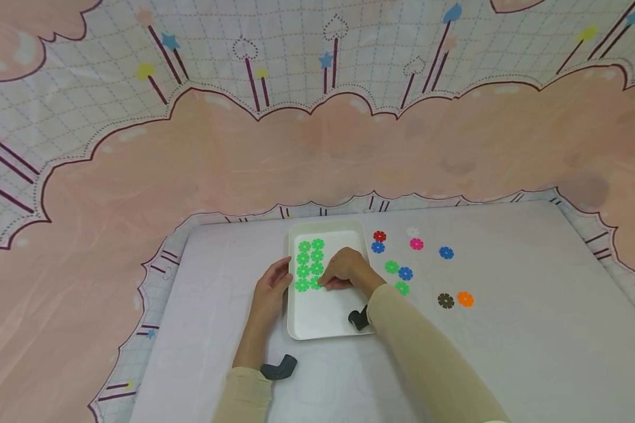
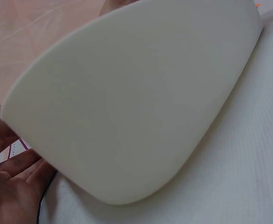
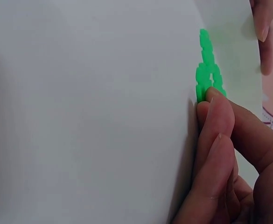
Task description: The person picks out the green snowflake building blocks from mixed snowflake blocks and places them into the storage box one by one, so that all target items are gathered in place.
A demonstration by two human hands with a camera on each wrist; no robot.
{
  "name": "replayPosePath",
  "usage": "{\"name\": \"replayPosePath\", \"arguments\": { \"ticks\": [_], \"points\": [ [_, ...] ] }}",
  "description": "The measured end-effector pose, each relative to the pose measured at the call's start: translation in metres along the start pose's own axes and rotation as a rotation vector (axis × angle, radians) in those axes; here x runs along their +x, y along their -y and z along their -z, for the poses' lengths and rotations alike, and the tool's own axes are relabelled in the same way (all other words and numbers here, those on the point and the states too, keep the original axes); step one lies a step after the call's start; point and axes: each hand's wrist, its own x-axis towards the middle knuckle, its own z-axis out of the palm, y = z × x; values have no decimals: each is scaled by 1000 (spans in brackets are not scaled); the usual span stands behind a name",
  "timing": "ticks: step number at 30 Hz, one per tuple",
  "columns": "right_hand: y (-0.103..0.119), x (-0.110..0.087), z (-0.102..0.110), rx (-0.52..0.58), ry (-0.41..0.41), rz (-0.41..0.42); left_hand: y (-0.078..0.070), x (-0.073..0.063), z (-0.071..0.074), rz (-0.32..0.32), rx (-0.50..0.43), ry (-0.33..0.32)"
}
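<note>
My right hand [image 1: 345, 269] is over the white tray [image 1: 328, 326]. Its thumb and fingertips pinch the edge of a green notched plastic disc [image 1: 314, 283], at the near right of a green group. Several more green discs [image 1: 304, 258] lie flat in two columns along the tray's left side. At the tray's left wall is my left hand [image 1: 271, 288], its relaxed fingers [image 2: 19, 170] touching the outside of that wall. The right wrist view shows the pinching fingers [image 3: 215, 116] low against the tray floor, hiding part of the green disc.
Right of the tray lie loose discs: a red one [image 1: 379, 236], a pink one [image 1: 416, 244], a white one [image 1: 413, 232], a dark one [image 1: 445, 301], an orange one [image 1: 465, 299], two green and several blue. A patterned cloth [image 1: 328, 158] rises behind the white table [image 1: 550, 352].
</note>
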Motion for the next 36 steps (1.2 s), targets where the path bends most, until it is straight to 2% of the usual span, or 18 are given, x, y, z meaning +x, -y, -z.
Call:
{"name": "replayPosePath", "arguments": {
  "ticks": [19,30,36],
  "points": [
    [0,-5,5,-7,1,23,-3,-1,-1,21,-5,-3],
    [5,-15,24,-11,56,210,-2,0,-1,19,3,-1],
    [10,-25,38,-10,64,238,-3,0,-1,26,9,-2]
  ]
}}
